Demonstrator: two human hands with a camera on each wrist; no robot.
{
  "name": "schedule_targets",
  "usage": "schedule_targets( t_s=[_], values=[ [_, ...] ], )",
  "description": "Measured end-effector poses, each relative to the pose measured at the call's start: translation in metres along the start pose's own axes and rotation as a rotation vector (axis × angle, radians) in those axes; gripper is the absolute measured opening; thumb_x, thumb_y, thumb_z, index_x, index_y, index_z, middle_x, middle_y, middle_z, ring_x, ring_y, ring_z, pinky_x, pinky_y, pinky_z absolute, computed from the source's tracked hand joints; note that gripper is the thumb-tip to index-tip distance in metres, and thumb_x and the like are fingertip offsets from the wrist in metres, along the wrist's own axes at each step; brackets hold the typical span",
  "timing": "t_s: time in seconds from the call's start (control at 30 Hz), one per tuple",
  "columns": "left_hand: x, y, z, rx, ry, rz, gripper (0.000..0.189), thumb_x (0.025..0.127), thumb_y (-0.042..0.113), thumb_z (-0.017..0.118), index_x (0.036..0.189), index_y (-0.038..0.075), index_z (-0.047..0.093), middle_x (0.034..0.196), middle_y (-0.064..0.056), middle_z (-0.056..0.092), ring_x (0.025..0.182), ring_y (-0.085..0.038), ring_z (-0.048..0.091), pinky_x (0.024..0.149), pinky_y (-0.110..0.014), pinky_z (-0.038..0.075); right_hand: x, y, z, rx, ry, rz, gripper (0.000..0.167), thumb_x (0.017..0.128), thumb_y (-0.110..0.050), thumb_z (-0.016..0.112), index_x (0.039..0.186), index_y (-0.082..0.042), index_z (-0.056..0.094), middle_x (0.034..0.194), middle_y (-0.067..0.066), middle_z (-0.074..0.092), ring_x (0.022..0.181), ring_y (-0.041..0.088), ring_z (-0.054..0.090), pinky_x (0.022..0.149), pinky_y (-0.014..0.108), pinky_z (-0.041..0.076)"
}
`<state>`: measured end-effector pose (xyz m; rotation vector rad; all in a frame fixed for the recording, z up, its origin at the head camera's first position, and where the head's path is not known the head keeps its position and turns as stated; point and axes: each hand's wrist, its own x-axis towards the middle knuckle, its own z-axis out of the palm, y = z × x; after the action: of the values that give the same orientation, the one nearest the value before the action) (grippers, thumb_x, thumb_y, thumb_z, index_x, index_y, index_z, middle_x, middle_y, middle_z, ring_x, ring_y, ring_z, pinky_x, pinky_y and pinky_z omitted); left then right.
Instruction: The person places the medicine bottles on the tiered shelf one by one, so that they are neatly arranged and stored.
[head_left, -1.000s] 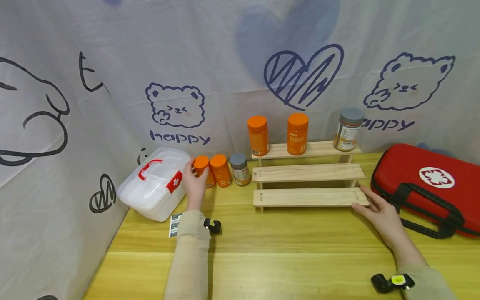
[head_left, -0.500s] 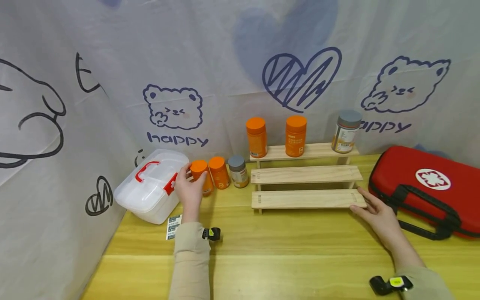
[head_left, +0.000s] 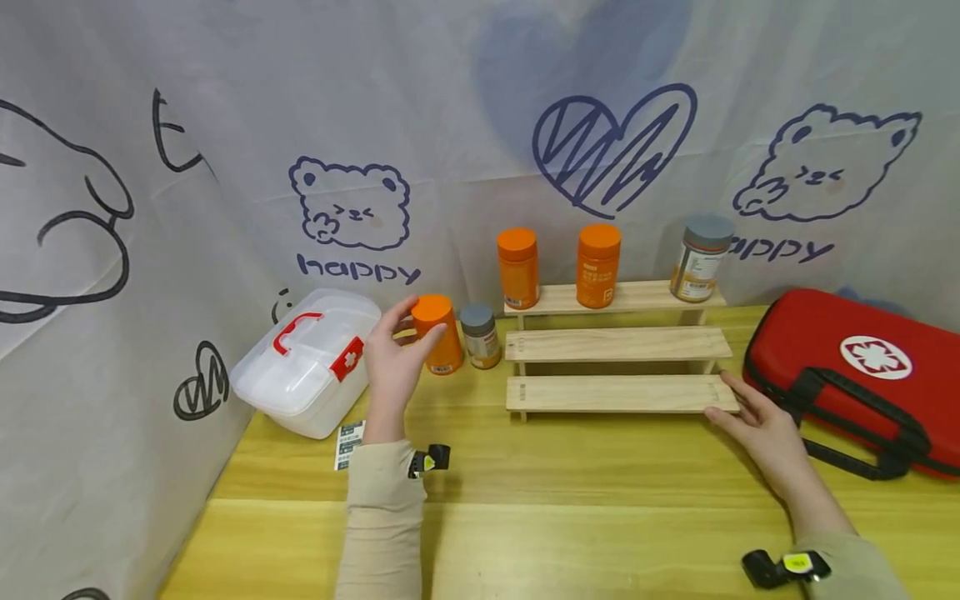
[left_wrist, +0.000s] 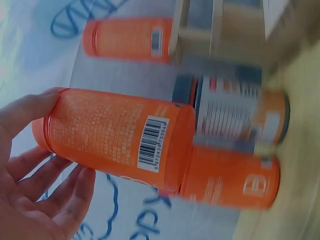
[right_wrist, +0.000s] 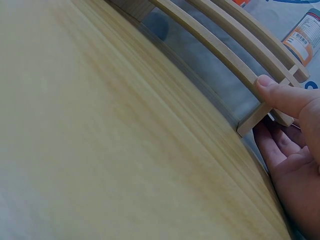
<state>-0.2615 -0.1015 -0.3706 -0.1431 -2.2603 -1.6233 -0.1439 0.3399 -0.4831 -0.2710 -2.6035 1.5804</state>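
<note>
My left hand (head_left: 393,362) pinches an orange bottle (head_left: 442,337) near its cap, between thumb and fingers. In the left wrist view the bottle's base is raised, with its barcode facing the camera. Behind it stand a second orange bottle (left_wrist: 230,177), hidden from the head camera, and a grey-lidded bottle (head_left: 481,340). My right hand (head_left: 768,437) grips the right end of the lowest step of a three-step wooden rack (head_left: 618,344). Its thumb (right_wrist: 272,86) lies on the step's front edge, with the fingers behind the end.
On the rack's top step stand two orange bottles (head_left: 518,271) (head_left: 597,268) and a grey-lidded one (head_left: 696,265). A white first-aid box (head_left: 303,367) with a red handle is at left, a printed sheet (head_left: 348,446) before it. A red first-aid bag (head_left: 810,333) lies at right.
The left hand has lifted the leftmost orange bottle and carried it right, in front of the second orange one. The right hand stays on the rack.
</note>
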Motion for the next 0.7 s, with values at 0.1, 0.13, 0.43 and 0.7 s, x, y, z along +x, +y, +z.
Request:
schedule_targets(
  t_s=[0.1, 0.13, 0.43, 0.7],
  values=[
    [-0.002, 0.006, 0.012, -0.046, -0.060, 0.033, 0.053, 0.080, 0.022, 0.079, 0.128, 0.010, 0.060, 0.120, -0.005, 0.061, 0.104, -0.021, 0.056, 0.090, -0.036, 0.049, 0.001, 0.000, 0.000, 0.005, 0.003, 0.000, 0.077, 0.091, -0.040, 0.064, 0.152, -0.018, 0.024, 0.148, 0.027, 0.030, 0.129, 0.046, 0.033, 0.074, 0.001, 0.036],
    [-0.003, 0.008, 0.016, -0.064, -0.075, 0.044, 0.053, 0.080, 0.022, 0.079, 0.127, 0.010, 0.061, 0.119, -0.006, 0.061, 0.103, -0.021, 0.057, 0.090, -0.036, 0.049, 0.001, 0.001, 0.000, 0.010, 0.002, 0.000, 0.077, 0.091, -0.040, 0.064, 0.152, -0.018, 0.024, 0.148, 0.026, 0.029, 0.129, 0.046, 0.033, 0.074, 0.001, 0.036],
    [-0.003, 0.018, 0.047, -0.152, -0.148, 0.088, 0.053, 0.077, 0.020, 0.081, 0.125, 0.007, 0.062, 0.118, -0.011, 0.062, 0.101, -0.025, 0.058, 0.088, -0.041, 0.050, 0.002, 0.002, 0.001, 0.029, -0.011, 0.015, 0.078, 0.090, -0.039, 0.064, 0.153, -0.017, 0.023, 0.150, 0.025, 0.025, 0.130, 0.047, 0.032, 0.073, 0.001, 0.035],
    [0.001, 0.015, 0.075, -0.139, -0.189, 0.124, 0.050, 0.079, 0.020, 0.080, 0.124, 0.010, 0.062, 0.118, -0.004, 0.062, 0.100, -0.020, 0.058, 0.086, -0.033, 0.051, 0.003, 0.003, 0.000, 0.028, 0.001, 0.006, 0.078, 0.090, -0.039, 0.065, 0.153, -0.016, 0.023, 0.150, 0.025, 0.026, 0.130, 0.046, 0.032, 0.074, 0.001, 0.036]
  ],
)
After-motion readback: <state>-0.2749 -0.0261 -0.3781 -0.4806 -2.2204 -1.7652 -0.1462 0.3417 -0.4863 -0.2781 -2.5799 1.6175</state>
